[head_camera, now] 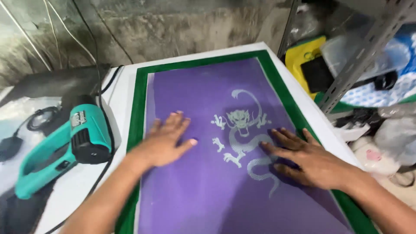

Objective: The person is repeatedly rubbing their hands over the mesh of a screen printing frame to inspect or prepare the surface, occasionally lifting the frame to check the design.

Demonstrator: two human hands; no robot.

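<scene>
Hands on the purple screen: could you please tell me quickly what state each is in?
Left hand: open, flat on the purple screen, holding nothing.
Right hand: open, flat on the screen, holding nothing.

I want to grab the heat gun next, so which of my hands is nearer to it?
Left. Your left hand lies flat on the purple screen, just right of the teal heat gun; your right hand rests farther right.

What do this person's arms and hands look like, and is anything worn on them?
Both forearms are bare as far as the picture shows: no sleeves, gloves, watch or bracelets. The left hand and the right hand carry no rings that I can see. The fingernails are short and look unpainted. Upper arms lie outside the picture, so any sleeve higher up cannot be told.
</scene>
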